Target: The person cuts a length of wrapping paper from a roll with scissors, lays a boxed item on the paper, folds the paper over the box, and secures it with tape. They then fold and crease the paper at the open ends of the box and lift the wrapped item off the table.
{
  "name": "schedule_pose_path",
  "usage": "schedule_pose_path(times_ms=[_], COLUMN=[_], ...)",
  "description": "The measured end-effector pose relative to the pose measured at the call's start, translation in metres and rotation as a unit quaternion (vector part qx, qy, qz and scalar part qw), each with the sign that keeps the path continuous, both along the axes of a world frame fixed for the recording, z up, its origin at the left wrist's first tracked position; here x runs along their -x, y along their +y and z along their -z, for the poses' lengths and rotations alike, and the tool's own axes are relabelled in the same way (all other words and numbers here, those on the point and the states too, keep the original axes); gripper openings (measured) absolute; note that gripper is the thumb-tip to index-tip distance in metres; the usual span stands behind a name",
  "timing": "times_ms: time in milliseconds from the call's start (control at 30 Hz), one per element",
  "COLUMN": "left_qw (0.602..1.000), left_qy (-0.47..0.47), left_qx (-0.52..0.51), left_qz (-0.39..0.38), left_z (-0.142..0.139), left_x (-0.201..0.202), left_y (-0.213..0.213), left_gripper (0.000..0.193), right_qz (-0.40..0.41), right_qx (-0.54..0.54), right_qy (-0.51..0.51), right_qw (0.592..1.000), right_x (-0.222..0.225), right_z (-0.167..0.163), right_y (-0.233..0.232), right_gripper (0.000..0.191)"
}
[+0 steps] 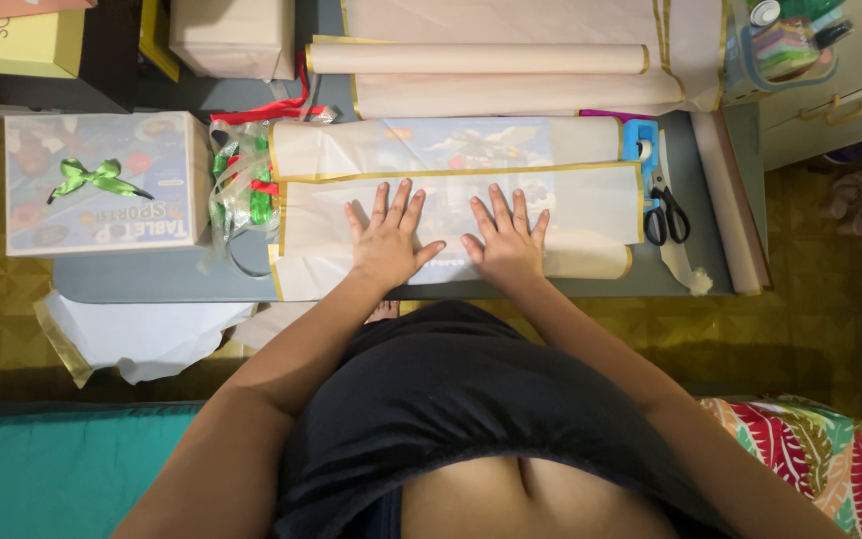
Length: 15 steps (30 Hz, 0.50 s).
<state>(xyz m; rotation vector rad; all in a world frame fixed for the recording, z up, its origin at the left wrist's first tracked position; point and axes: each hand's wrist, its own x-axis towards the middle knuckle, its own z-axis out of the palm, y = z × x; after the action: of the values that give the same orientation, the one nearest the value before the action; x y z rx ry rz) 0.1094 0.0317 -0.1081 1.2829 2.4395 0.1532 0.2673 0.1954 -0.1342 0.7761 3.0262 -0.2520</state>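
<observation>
While both hands lie flat with fingers spread, the left hand (pixel 388 243) and the right hand (pixel 507 240) press side by side on a sheet of cream paper (pixel 591 205) folded over a flat box (pixel 451 150). Neither grips anything; the palms seem to pin the paper so the fold stays smooth and tight. The paper looks thin and slightly see-through, with a gold edge, and the box's printed lid shows just beyond the fingertips. It all rests on a grey desk (pixel 152 279). Right of the right hand lie black-handled scissors (pixel 666 213) beside a blue tape holder (pixel 641 140). Left of the left hand sits a tangle of green and red ribbon (pixel 236 190), then a printed box with a green bow (pixel 102 180). Rolled paper (pixel 476 58) lies farther beyond the fingers.
</observation>
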Motion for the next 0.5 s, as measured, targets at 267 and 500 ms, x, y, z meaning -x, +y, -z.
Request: schedule_pose_path(times_ms=[267, 500], left_qw=[0.998, 0.999], left_qy=[-0.038, -0.040], left_qx=[0.037, 0.029], left_qz=[-0.017, -0.020], left_z=[-0.017, -0.017], left_x=[0.004, 0.004], left_y=[0.007, 0.006], left_gripper=[0.099, 0.100], right_qz=[0.006, 0.011], right_qx=[0.039, 0.038], right_qy=[-0.041, -0.040], right_qw=[0.998, 0.998], right_x=[0.004, 0.003], right_z=[-0.004, -0.002], right_y=[0.005, 0.006], right_gripper=[0.070, 0.069])
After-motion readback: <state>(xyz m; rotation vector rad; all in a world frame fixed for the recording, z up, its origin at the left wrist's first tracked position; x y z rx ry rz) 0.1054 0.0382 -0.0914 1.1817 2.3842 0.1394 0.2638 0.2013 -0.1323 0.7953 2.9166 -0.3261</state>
